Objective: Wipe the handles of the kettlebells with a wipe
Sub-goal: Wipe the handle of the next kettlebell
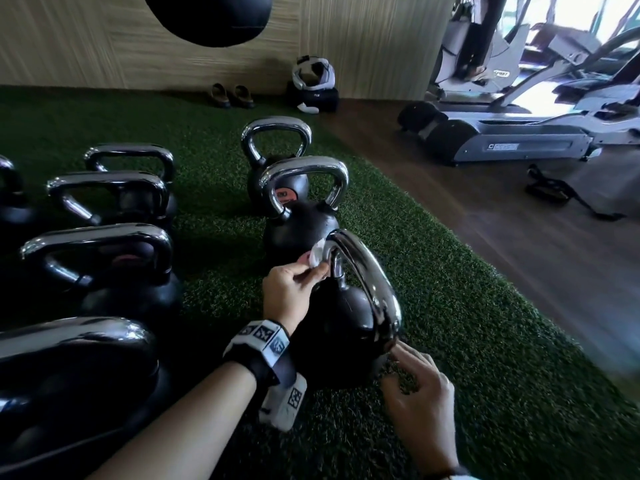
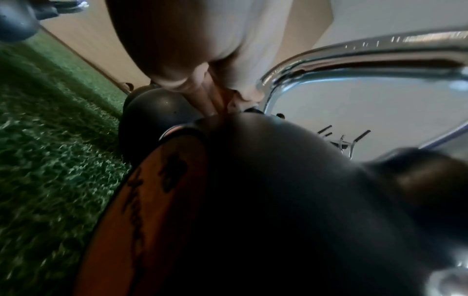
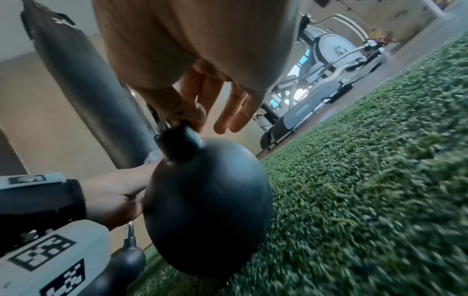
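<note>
The nearest black kettlebell [image 1: 336, 327] stands on the green turf, its chrome handle [image 1: 367, 271] arching toward me. My left hand [image 1: 294, 285] pinches a small white wipe [image 1: 317, 254] against the handle's far end, where it bends down to the ball. My right hand [image 1: 415, 393] is at the near end. In the right wrist view its thumb and forefinger [image 3: 192, 112] pinch the handle just above the black collar of the kettlebell [image 3: 210, 200], the other fingers loose. The left wrist view shows the handle [image 2: 354, 54] above the dark ball [image 2: 278, 200]; the wipe is not clearly seen there.
Two more kettlebells [image 1: 301, 209] stand in line behind this one, and several [image 1: 100, 258] sit in a row to the left. Wooden floor [image 1: 519, 237] borders the turf on the right, with exercise machines [image 1: 519, 133] and a strap [image 1: 554, 192]. Sandals [image 1: 230, 95] and a punching bag [image 1: 207, 15] are by the wall.
</note>
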### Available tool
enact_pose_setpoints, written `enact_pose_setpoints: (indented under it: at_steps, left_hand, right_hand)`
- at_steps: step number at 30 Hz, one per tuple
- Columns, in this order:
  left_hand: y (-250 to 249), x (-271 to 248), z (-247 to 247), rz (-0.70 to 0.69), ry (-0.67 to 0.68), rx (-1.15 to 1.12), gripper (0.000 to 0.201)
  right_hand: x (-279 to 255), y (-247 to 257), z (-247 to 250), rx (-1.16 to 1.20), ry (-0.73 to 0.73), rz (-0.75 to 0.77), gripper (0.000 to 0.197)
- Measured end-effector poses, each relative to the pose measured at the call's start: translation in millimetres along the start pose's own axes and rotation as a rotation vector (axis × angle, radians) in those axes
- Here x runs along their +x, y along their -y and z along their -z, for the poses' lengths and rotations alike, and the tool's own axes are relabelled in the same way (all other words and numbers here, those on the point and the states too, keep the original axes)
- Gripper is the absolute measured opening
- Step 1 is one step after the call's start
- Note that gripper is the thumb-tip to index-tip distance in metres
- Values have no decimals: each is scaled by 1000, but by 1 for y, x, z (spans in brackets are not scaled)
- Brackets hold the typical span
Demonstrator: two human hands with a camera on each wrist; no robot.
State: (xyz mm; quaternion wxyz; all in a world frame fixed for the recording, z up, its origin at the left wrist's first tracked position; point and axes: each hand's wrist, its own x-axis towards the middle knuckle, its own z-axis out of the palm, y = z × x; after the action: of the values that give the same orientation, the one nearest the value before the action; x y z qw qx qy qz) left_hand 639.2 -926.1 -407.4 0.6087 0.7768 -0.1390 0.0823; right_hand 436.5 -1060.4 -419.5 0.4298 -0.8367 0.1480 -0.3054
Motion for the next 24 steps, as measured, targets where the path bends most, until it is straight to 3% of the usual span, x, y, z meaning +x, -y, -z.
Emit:
enact_pose_setpoints:
  at_steps: [2,4,6,8,10,13,17,20,24]
  left_hand:
    - [0,9,-2,23,72,-5,32]
    - [-1,11,0,82,141,-57,54]
    - [0,13,2,124,179,-81,69]
    - [-4,12,3,120,155,-82,58]
    - [-10,10,3,121,111,-83,42]
    - [-14,6,2,165,103,-143,19]
    - [-27,2,0,48,33,-41,18]
    - [-44,3,-4,-36,-45,-63,18]
    - [-43,9,-2,52,-14,-159,20]
  right_hand:
    - [16,-2,3,8,19,28,60]
    - [46,-10,0,53,71,45,40]
    - [77,-13,-12,228,180,-41,29]
    - [95,-12,-30,346,295,-174,43]
    - [100,-16,-46,321,351,-232,55]
    - [97,-21,-55,363,355,-249,48]
    - [96,-22,-56,408,342,-237,48]
    - [97,-21,-57,436,335,-292,21]
    - [96,-22,-57,438,303,-232,45]
